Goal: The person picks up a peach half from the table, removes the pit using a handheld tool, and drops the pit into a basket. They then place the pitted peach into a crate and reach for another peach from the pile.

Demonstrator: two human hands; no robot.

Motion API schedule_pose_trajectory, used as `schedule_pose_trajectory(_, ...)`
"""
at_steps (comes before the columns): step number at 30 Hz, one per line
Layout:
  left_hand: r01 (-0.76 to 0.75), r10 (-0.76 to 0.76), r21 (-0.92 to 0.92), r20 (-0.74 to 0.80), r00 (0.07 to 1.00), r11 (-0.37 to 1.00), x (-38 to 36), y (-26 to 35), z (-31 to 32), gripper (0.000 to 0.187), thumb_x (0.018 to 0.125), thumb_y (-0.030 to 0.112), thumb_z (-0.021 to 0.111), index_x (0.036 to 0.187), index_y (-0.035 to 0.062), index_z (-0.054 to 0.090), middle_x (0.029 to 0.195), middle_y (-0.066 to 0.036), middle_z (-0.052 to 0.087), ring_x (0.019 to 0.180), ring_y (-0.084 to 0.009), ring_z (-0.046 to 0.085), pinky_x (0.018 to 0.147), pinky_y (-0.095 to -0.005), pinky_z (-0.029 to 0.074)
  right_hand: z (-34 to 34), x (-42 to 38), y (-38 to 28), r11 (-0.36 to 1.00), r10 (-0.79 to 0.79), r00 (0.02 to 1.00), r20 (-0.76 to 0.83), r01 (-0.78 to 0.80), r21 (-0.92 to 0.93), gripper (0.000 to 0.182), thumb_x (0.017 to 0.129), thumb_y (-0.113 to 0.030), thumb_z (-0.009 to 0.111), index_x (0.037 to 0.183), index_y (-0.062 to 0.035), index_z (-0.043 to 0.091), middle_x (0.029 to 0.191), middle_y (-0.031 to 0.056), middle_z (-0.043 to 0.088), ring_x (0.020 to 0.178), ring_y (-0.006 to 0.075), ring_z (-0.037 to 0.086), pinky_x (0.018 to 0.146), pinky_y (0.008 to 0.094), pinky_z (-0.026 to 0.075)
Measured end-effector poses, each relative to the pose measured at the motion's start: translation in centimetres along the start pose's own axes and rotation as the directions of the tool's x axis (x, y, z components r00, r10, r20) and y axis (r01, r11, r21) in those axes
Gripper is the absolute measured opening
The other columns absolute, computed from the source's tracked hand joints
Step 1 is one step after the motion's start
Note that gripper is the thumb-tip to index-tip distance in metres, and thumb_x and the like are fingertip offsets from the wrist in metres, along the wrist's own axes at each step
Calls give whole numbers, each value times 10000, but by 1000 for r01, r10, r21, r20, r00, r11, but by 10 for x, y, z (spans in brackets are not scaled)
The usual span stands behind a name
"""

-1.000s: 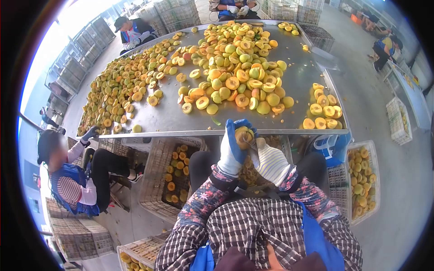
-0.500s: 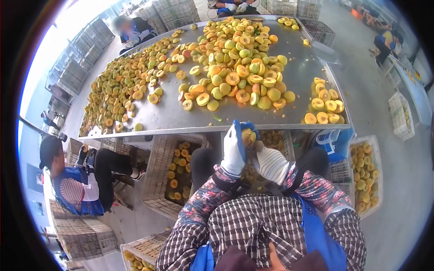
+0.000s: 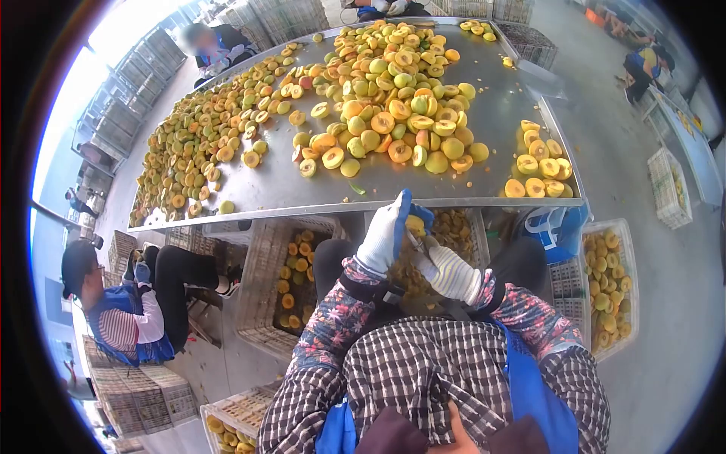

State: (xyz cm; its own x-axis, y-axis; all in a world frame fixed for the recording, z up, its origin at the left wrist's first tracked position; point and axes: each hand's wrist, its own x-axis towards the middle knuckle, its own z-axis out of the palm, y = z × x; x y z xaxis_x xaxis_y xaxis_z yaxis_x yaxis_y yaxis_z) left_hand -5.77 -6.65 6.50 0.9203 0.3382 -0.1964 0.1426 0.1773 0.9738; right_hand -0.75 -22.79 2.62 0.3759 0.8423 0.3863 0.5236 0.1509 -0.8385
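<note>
In front of my body, just below the table's near edge, my left hand (image 3: 384, 238), in a white glove with blue fingers, is closed around a yellow peach half (image 3: 414, 225). My right hand (image 3: 451, 272) wears a pale striped glove and meets the fruit from the lower right. Its fingers are closed at the peach half; a thin greyish thing shows at their tips, too small to identify. Beneath both hands stands a crate (image 3: 484, 246) with cut fruit pieces in it. Above them, a large heap of peach halves (image 3: 393, 113) lies on the metal table (image 3: 280, 170).
More peach halves (image 3: 538, 163) sit in the table's right corner. Fruit-filled crates stand left (image 3: 257, 291) and right (image 3: 634, 303) of my legs, with a blue container (image 3: 558, 240) under the table's right side. A seated co-worker (image 3: 125, 310) is at left; others sit beyond the table.
Both hands have shifted slightly left with the peach half, whose yellow side now shows more. The view has tilted a little, so the table appears higher. The fruit heap looks the same.
</note>
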Motion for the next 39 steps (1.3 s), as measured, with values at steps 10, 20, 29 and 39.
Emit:
schedule_pose_trajectory(10,59,-57,-180,16,998,982,11,-11,4,596,994,513,466,922,-45,662,840,-133,674,742,-228,646,741,-343,528,5,-13,17,930,232,969,90,-248,271,406,990,-270,539,1280,1,456,987,124,634,875,297,634,772,366,491)
schedule_pose_trajectory(20,136,-156,-465,-6,988,875,8,-7,15,537,997,481,483,983,-38,620,870,-167,656,726,-281,661,691,-394,569,-27,-4,-18,-90,451,642,620,-658,747,315,999,-462,500,1025,-156,568,624,-37,483,413,93,419,371,254,308)
schedule_pose_trajectory(29,-87,47,-243,-168,985,966,14,-29,10,477,1011,387,507,915,-52,670,787,-113,675,645,-197,650,636,-317,559,-36,-18,-12,-205,380,645,663,-640,741,355,1001,-469,488,1024,-125,572,628,-39,483,411,79,407,381,242,332)
schedule_pose_trajectory(39,444,318,791,-587,744,421,-44,1,-152,416,928,424,542,1065,69,710,972,-137,712,881,-327,672,837,-398,504,-57,-38,23,692,662,683,309,-398,-602,531,956,-275,472,1406,-29,333,908,277,653,862,442,635,781,490,500)
